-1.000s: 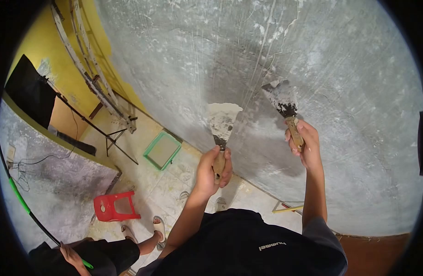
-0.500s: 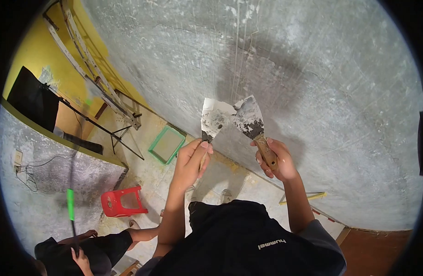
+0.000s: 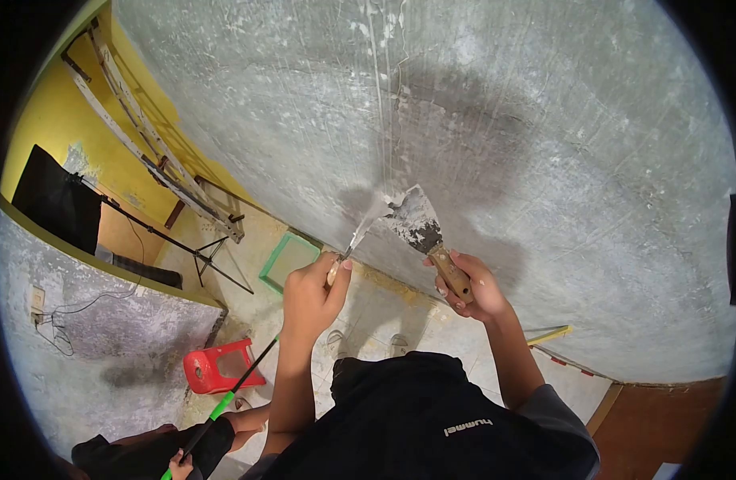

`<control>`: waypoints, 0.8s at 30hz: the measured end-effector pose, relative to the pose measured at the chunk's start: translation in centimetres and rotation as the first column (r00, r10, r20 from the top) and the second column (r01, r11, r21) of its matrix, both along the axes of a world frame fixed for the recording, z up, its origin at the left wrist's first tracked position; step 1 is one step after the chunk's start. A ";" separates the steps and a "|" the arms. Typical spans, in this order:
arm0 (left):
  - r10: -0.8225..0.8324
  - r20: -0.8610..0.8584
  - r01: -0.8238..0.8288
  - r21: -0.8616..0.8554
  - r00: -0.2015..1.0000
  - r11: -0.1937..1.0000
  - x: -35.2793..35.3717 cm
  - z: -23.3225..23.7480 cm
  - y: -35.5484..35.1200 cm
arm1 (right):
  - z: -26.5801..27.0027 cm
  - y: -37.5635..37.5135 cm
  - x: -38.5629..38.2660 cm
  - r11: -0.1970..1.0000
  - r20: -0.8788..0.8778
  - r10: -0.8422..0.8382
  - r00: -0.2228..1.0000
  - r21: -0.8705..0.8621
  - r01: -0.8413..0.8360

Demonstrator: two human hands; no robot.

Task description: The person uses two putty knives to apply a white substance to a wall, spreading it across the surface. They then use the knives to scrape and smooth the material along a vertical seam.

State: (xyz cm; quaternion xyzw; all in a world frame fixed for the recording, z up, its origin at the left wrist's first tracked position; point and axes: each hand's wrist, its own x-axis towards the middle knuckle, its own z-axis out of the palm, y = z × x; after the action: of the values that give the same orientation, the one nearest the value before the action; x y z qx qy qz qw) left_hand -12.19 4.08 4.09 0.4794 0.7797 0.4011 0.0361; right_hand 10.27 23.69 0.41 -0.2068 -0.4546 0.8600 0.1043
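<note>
My left hand [image 3: 312,294] grips the wooden handle of a putty knife [image 3: 364,226] whose blade is turned edge-on and carries white filler. My right hand [image 3: 473,286] holds a second putty knife [image 3: 416,222] by its wooden handle, blade smeared with grey and white paste. The two blades touch at their tips, just in front of the grey plastered wall [image 3: 544,144].
A ladder [image 3: 156,152] leans at the left against a yellow wall. On the floor below lie a green tray [image 3: 286,258], a red stool [image 3: 217,364] and a yellow level [image 3: 548,334]. Another person [image 3: 156,456] at lower left holds a black and green pole [image 3: 224,404].
My right hand left the wall and came down left to meet the left knife. The left blade turned edge-on against the right blade. The other person's pole swung.
</note>
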 end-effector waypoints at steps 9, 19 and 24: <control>0.066 -0.101 -0.064 0.025 0.993 0.998 -1.9 -1.7 -0.6 | -0.1 0.3 0.0 1.000 0.056 -0.010 0.998 -0.029 0.012; -0.320 0.903 -0.039 0.345 0.289 0.938 -0.4 -4.7 -0.5 | -0.4 0.3 -0.4 0.999 0.031 -0.042 0.999 0.031 0.041; -0.298 0.923 -0.202 0.349 0.244 0.915 -0.4 -6.1 -1.6 | -0.9 1.5 1.2 0.986 -0.044 -0.167 0.985 0.013 0.167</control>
State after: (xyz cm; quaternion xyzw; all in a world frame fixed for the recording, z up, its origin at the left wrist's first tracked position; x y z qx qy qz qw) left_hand -12.55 2.46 -2.02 0.1512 0.4752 0.7575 0.4213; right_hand 11.51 25.17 -0.46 -0.2249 -0.4403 0.8488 0.1875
